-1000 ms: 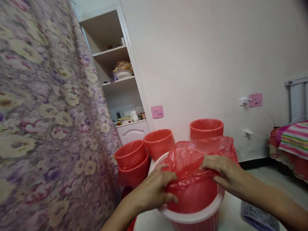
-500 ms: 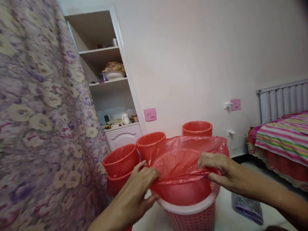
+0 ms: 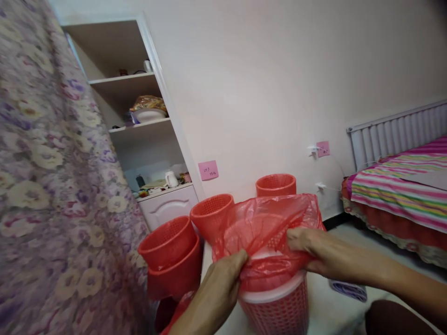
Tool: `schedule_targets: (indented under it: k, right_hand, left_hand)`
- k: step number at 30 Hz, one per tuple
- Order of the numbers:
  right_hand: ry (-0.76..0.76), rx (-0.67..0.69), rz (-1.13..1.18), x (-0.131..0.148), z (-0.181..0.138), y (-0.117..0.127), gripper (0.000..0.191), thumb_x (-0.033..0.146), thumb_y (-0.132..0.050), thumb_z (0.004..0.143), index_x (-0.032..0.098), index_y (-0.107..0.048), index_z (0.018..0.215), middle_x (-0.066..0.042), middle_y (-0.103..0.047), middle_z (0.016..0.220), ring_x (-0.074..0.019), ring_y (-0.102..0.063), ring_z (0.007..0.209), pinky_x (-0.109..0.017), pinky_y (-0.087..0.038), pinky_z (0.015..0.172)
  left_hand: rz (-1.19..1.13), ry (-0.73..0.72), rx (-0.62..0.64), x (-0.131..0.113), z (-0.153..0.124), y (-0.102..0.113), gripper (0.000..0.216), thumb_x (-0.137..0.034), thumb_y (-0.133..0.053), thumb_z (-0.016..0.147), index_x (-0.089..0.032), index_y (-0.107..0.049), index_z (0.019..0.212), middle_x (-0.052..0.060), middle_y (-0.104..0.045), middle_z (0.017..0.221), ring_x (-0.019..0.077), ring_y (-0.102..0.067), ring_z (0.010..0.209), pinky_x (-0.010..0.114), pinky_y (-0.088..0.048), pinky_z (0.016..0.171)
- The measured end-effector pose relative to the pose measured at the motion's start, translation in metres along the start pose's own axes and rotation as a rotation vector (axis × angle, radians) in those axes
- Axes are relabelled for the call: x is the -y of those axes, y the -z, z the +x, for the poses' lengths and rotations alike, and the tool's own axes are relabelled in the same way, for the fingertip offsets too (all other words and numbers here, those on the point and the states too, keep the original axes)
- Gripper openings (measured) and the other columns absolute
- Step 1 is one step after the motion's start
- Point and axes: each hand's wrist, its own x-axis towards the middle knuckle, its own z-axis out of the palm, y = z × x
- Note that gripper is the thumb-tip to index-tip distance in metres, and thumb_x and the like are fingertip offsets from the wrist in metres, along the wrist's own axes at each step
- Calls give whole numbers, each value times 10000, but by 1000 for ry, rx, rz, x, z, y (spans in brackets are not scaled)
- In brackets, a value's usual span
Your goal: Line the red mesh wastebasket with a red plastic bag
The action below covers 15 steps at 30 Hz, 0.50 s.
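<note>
Red bag halfway onto basket rim

Curtain [image 3: 52, 186] at left, bed [image 3: 401, 186] at right. Red plastic bag [image 3: 268, 223] draped over pink mesh wastebasket [image 3: 279, 311]; near edge tucked, far side loose & bunched. Left hand [image 3: 216, 293] pinching bag at near rim, right hand [image 3: 307, 246] gripping bag on right side. Vs 0.5 s ago: view panned right, left hand lower, bag mouth more collapsed. Spare red baskets [image 3: 209, 214] behind.

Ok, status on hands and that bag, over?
Left hand and right hand both grip the thin red plastic bag. Bag mouth open over the white-rimmed pink mesh basket. Nothing in the way.
</note>
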Motion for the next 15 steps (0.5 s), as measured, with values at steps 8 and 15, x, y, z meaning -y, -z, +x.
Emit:
schedule_targets:
  k: [8, 15]
  right_hand:
    - [-122, -93, 547, -23, -13, -13, 118, 140, -499, 853, 211, -456, 768, 40, -476, 767, -134, -463, 740, -260, -362, 672]
    - [-100, -62, 658, -30, -18, -21, 71, 178, -519, 880, 205, -569, 838, 26, -542, 823, -142, -513, 806, -270, -394, 737]
  left_hand:
    - [37, 180, 116, 7, -7, -12, 486, -426, -834, 623, -258, -644, 1038, 9, -709, 985, 239, -644, 937, 303, -475, 785]
    - [127, 60, 88, 2, -7, -28, 173, -123, -591, 757, -196, -454, 682, -42, -619, 699, 119, -580, 669, 228, -354, 594]
